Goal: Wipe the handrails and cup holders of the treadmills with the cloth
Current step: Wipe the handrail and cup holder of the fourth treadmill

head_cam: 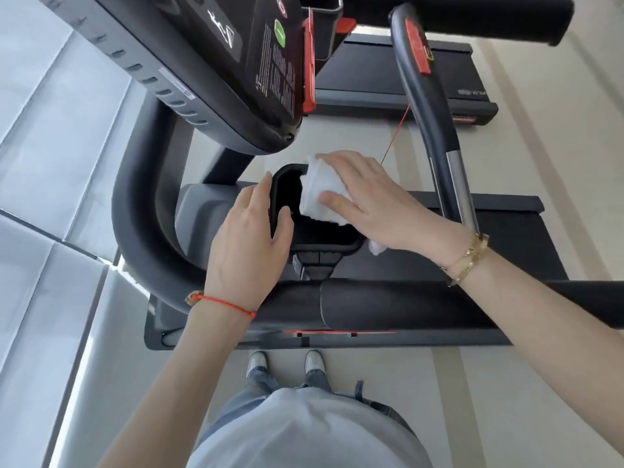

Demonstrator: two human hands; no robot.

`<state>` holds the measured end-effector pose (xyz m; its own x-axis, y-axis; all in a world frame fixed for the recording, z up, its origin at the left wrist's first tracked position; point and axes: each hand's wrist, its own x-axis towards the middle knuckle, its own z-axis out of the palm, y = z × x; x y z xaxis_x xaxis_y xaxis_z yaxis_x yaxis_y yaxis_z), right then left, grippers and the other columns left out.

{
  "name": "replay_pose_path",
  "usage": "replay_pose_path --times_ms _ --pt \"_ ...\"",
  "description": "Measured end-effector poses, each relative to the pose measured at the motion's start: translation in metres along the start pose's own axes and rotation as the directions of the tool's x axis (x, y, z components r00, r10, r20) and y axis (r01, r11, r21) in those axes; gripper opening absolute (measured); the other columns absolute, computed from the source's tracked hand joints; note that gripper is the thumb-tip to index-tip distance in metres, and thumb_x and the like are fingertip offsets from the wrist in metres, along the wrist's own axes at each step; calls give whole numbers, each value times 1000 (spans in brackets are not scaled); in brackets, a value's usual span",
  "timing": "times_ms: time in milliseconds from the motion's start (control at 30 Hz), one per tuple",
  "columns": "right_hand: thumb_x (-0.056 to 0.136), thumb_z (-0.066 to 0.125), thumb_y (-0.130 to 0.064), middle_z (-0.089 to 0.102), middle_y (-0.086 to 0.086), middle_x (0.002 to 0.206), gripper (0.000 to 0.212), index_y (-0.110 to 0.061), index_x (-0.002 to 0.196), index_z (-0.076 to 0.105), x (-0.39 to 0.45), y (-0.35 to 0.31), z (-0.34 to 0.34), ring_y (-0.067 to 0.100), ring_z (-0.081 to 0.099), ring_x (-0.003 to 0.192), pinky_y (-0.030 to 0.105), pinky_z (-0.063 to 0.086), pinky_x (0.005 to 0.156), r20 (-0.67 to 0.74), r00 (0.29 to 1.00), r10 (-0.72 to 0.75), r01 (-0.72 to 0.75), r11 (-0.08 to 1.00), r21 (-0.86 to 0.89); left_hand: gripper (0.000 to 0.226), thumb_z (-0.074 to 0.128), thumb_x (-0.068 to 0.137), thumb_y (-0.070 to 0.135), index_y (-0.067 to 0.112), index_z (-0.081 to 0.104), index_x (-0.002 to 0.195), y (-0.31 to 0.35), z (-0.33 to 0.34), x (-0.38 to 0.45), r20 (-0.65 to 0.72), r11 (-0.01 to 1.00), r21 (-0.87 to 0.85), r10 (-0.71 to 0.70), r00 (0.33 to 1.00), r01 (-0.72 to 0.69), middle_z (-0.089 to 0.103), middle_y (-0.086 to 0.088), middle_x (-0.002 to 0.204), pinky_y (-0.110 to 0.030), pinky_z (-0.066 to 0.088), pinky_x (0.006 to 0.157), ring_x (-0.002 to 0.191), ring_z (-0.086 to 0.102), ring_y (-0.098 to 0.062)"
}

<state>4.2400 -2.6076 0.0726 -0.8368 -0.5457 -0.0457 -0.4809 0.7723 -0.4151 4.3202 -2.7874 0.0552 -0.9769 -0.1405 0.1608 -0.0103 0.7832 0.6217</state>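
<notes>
place: gym | evidence: two treadmills (388,298) (405,79) side by side
</notes>
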Motion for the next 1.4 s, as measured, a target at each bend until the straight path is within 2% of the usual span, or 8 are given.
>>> replay_pose_path --times_ms 167,367,600,800,1000,1133,1267,1400 --pt "99 43 -47 48 -2 134 47 -22 139 42 41 1 -2 21 47 117 36 39 86 76 991 -112 120 987 -111 52 51 99 24 10 40 148 -4 2 2 10 1000 -2 -27 1000 27 57 -8 132 -25 39 93 116 55 -23" --pt "97 48 -45 47 -9 125 44 -25 136 43 16 25 2 14 50 101 30 33 75 -20 1000 -14 17 989 145 48 51 98 24 10 47 143 -6 1 0 -9 999 -15 -34 999 34 64 -8 113 -43 50 92 104 60 -24" --pt "98 45 -44 54 -2 126 40 -18 128 48 62 -6 1 26 56 105 37 40 76 91 968 -235 249 950 -190 40 54 97 18 10 54 136 -5 0 0 -10 1000 -26 -3 1000 3 64 -9 101 -46 52 82 90 60 -25" --pt "98 42 -46 51 -1 108 34 -15 111 47 22 21 -1 21 50 86 32 27 62 -12 1000 -15 15 1000 4 45 51 97 22 13 50 142 -6 -1 0 -14 1000 -20 -9 1000 9 64 -5 109 -42 52 87 95 61 -21" --pt "99 47 -39 49 -5 101 28 -14 111 52 48 0 -4 19 50 87 32 28 69 77 989 -124 126 992 -22 44 50 97 21 15 50 141 -4 -3 0 17 1000 -22 -4 1000 4 63 -6 104 -43 52 85 92 60 -22" --pt "98 50 -40 48 -8 90 29 -12 108 52 34 8 -1 17 46 85 24 28 60 5 999 51 -52 984 168 44 51 97 22 17 51 141 -3 -4 -1 -4 1000 -1 -4 1000 4 64 -3 103 -39 52 85 90 61 -19" --pt "97 51 -42 52 2 113 48 -12 132 40 5 10 5 20 51 96 27 34 64 27 976 218 -214 916 340 44 50 97 23 15 51 141 -5 -4 -1 -3 1000 6 -4 1000 4 64 -3 103 -40 53 86 92 61 -20" --pt "97 52 -39 47 7 131 61 -7 143 27 -17 0 13 16 47 100 28 35 74 31 959 283 -271 873 405 43 52 97 21 12 53 139 -7 -2 -1 -32 1000 12 2 999 -1 64 -5 105 -39 53 87 93 62 -23"
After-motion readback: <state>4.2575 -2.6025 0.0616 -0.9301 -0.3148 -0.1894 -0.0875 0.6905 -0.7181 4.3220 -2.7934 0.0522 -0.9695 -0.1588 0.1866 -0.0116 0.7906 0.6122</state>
